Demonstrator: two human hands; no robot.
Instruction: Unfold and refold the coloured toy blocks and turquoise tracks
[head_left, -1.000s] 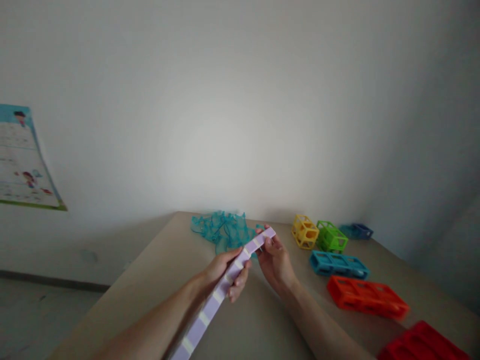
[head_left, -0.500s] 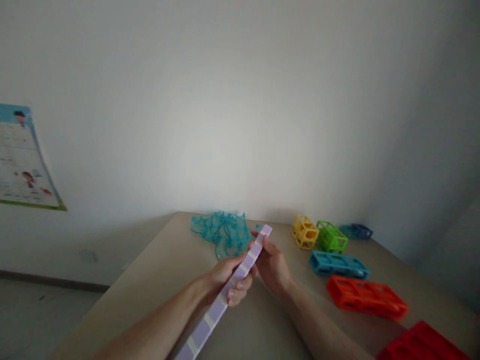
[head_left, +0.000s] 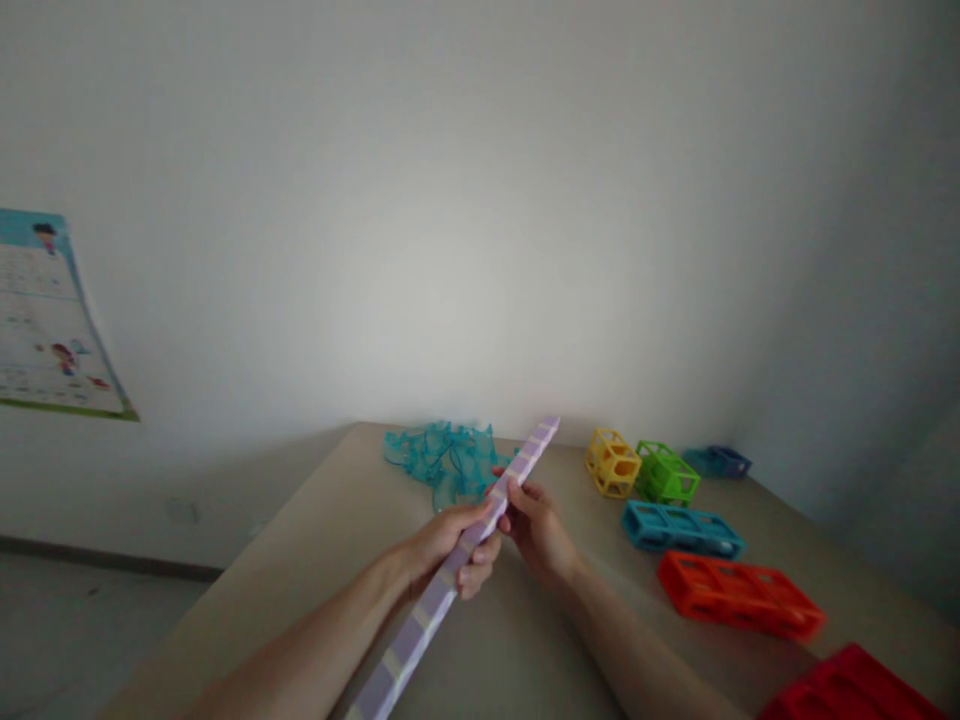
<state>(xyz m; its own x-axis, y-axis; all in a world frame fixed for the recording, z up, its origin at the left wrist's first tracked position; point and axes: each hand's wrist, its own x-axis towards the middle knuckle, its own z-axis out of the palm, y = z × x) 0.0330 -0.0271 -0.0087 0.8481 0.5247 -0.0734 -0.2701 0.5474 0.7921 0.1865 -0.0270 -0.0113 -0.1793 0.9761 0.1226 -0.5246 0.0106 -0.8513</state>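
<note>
A long, thin lilac stick with cream bands slants from the bottom edge up toward the wall, above the table. My left hand is wrapped round its middle, thumb on top and fingers curled beneath. Just farther along, my right hand pinches it between thumb and fingers. The stick's far end sticks out past both hands, while its near end runs out of view. Behind the hands lies a heap of translucent teal plastic pieces, partly covered by the stick and fingers.
On the table's right side stand open-frame plastic blocks: yellow, green, blue, orange-red and red. A dark blue piece sits at the far right corner. Behind the table rises a wall, with a poster at left.
The stick's far end now reaches farther out beyond my hands, up and to the right. My right hand grips lower along it, close to my left hand, which has barely moved.
</note>
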